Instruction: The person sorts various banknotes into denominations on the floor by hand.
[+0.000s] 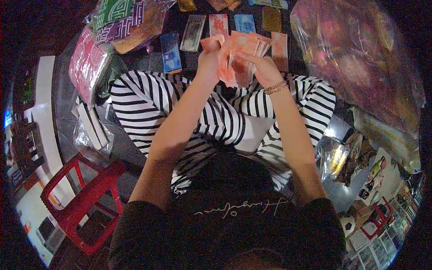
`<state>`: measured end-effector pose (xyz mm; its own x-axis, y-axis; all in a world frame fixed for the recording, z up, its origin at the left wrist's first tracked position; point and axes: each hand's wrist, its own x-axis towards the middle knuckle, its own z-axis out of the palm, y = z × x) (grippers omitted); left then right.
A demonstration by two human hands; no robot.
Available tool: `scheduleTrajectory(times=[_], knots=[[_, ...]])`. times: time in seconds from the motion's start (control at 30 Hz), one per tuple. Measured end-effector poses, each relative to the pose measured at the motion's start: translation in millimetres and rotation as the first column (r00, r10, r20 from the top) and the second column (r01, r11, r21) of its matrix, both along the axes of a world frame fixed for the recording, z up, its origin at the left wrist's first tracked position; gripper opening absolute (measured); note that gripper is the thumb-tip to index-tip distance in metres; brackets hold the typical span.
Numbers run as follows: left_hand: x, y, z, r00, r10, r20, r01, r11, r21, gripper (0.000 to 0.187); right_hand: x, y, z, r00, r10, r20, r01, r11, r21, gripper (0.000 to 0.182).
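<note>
My left hand [210, 59] grips the left side of a fanned bundle of orange-red banknote-like paper notes [243, 47], held above my crossed legs. On the right side of the same bundle, my right hand [262, 66] is closed with its thumb across the notes. Several note edges spread out towards the right. Just beyond my hands lie flat stacks: a blue one [171, 53], a grey one [193, 33], a red one [219, 24], another blue one [245, 23], a brownish-gold one [272, 19] and an orange one [279, 50].
Clear plastic bags with pink contents [355, 58] bulge at the right. Patterned red packs [90, 63] and a green-and-purple pack [119, 18] sit at the left. A red plastic stool [92, 191] stands at lower left. Crumpled plastic [335, 157] lies beside my right knee.
</note>
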<state>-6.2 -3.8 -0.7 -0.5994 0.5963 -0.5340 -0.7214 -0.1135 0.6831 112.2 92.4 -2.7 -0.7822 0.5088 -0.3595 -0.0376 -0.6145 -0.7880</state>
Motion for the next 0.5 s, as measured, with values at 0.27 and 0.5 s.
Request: scheduleTrajectory(times=[0.27, 0.5], knots=[[0.3, -0.6, -6.2, 0.993, -0.097, -0.073, 0.098, 0.995, 0.012, 0.026, -0.4, -2.8, 6.5, 0.999, 0.040, -0.006, -0.040, 0.998, 0.042, 0.036], [-6.8, -0.7, -23.2, 0.995, -0.031, 0.094, 0.015, 0.986, 0.168, 0.025, 2.5, 0.2, 3.6, 1.000, 0.007, 0.020, -0.007, 1.000, -0.017, 0.033]])
